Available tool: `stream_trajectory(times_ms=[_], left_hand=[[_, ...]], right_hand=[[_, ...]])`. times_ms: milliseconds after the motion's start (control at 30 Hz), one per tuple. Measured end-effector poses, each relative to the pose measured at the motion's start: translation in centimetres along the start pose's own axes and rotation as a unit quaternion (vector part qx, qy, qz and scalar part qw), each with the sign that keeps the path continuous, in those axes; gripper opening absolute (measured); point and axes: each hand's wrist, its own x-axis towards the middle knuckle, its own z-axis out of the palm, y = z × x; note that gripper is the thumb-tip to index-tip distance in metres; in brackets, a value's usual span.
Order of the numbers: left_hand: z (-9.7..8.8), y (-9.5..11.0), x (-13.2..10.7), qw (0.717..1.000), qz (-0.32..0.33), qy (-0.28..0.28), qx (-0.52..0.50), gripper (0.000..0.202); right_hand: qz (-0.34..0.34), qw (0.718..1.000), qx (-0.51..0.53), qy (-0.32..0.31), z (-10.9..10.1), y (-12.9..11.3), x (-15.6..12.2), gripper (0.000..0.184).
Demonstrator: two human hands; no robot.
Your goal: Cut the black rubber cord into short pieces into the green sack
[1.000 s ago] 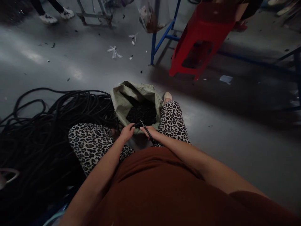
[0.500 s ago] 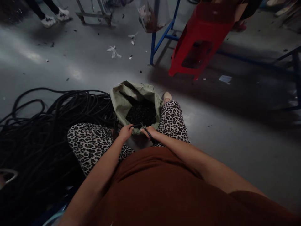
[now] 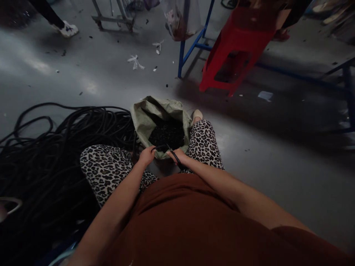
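Observation:
Between my knees stands a pale green woven sack (image 3: 142,120), its mouth folded open, with many small black pieces (image 3: 167,133) inside. My left hand (image 3: 146,156) is closed on a black rubber cord (image 3: 160,147), whose end points right over the near rim of the sack. My right hand (image 3: 177,157) grips dark-handled scissors (image 3: 174,156); their blades point up and left at the cord's end. Whether the blades touch the cord I cannot make out. A large tangle of black cord (image 3: 69,129) lies on the floor at my left.
A red plastic stool (image 3: 241,37) and a blue metal frame (image 3: 181,59) with a hanging clear bag (image 3: 181,22) stand ahead. White scraps (image 3: 135,62) lie on the grey floor. Another person's shoe (image 3: 68,29) is at the far left, near a trolley (image 3: 112,22).
My left hand has shifted slightly left and down with the cord. The scissors have hardly moved. At the far left, the other person's legs have changed position; one shoe now shows instead of two.

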Motion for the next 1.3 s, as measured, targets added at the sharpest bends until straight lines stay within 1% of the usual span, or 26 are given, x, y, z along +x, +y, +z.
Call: stream_trajectory(times_ms=[100,267,367,600,800,933,1100,1200,1300], left_hand=[[0.0,0.0,0.0,1.0,-0.003,0.009,-0.013,0.034],[0.0,0.2,0.0,0.999,-0.008,0.034,-0.042,0.036],[-0.1,0.4,0.0,0.998,-0.002,0.039,-0.058,0.036],[0.0,1.2,-0.3,0.997,0.024,0.026,-0.071,0.033],[0.0,1.6,-0.4,0.996,0.05,0.006,-0.069,0.033],[-0.1,1.7,-0.5,0.995,0.051,-0.001,-0.08,0.032],[-0.1,1.8,-0.5,0.995,0.054,-0.009,-0.088,0.032],[0.0,1.9,-0.5,0.995,0.045,-0.014,-0.088,0.032],[0.1,1.9,-0.3,0.996,0.033,-0.011,-0.087,0.033]], right_hand=[[0.011,0.999,0.03,-0.006,-0.1,0.0,0.2,0.056],[0.017,0.997,0.046,-0.057,0.0,-0.6,-0.4,0.065],[0.012,0.997,0.038,-0.072,0.1,-0.8,-0.7,0.067],[-0.015,0.998,0.006,-0.06,0.4,-0.4,0.2,0.065],[-0.016,0.999,-0.002,-0.046,0.8,0.1,1.1,0.063],[-0.01,0.999,0.004,-0.036,0.8,0.1,1.1,0.064],[-0.005,0.998,0.036,-0.043,0.5,-0.3,0.4,0.064],[-0.014,0.998,0.037,-0.05,0.5,-0.4,0.2,0.063],[-0.02,0.998,0.032,-0.043,0.7,-0.2,0.5,0.063]])
